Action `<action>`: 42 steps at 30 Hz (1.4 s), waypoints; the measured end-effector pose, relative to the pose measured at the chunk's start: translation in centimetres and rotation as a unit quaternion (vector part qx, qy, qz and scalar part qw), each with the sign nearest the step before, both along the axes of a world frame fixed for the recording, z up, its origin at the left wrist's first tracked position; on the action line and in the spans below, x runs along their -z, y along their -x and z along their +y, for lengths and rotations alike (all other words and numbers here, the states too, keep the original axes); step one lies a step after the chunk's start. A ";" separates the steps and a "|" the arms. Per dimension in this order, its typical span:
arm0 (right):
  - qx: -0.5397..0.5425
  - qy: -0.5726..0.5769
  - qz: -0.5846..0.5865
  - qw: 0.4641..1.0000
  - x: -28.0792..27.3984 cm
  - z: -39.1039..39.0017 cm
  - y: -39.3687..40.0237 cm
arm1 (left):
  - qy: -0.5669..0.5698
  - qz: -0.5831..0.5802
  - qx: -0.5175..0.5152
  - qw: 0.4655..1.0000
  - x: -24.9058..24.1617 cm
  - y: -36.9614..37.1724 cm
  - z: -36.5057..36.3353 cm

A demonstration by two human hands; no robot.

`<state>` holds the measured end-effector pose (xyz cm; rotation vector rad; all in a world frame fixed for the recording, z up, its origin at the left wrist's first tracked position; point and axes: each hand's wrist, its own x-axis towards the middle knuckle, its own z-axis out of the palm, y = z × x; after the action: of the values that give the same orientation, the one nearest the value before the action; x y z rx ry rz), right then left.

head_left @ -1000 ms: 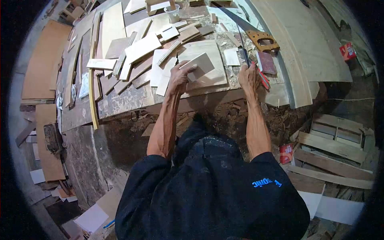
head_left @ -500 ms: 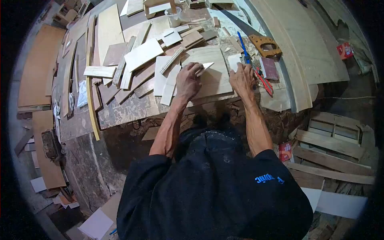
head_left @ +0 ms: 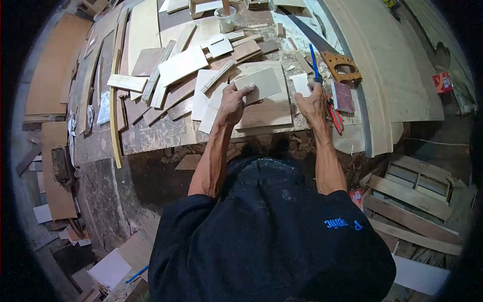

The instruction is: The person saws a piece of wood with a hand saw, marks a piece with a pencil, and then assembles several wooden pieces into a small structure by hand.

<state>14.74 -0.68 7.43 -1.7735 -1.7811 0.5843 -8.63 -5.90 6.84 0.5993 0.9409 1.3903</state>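
My left hand (head_left: 232,103) grips a small flat rectangular wooden panel (head_left: 264,84), thumb on its top face. The panel is tilted above a larger plywood board (head_left: 269,113) on the bench. My right hand (head_left: 313,104) has its fingers closed around the lower end of a slim blue tool (head_left: 314,60) with a black collar. Its exact kind is not clear, and the hand hides its lower part. A small white piece (head_left: 301,84) lies beside the right thumb. Close to that hand are a red-handled tool (head_left: 335,117) and a dark reddish block (head_left: 343,97).
Many wood offcuts (head_left: 183,65) are piled on the left of the bench. A handsaw (head_left: 342,66) lies at the right beside a long grey-edged board (head_left: 370,100). A clear plastic cup (head_left: 225,21) stands at the back. Slatted wooden frames (head_left: 415,183) lie lower right.
My left hand has turned the panel so that its broad face shows. My right hand has moved slightly right, onto the blue tool, which stands a little straighter. The view has shifted slightly.
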 end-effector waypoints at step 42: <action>-0.110 0.025 0.343 0.933 -6.7 -0.9 1.8 | -0.033 -0.136 0.073 0.987 -4.2 -3.2 0.2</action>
<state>12.95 -1.58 14.08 -1.1773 -1.4631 1.1799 -5.48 -5.73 11.04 0.5019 0.6216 1.3356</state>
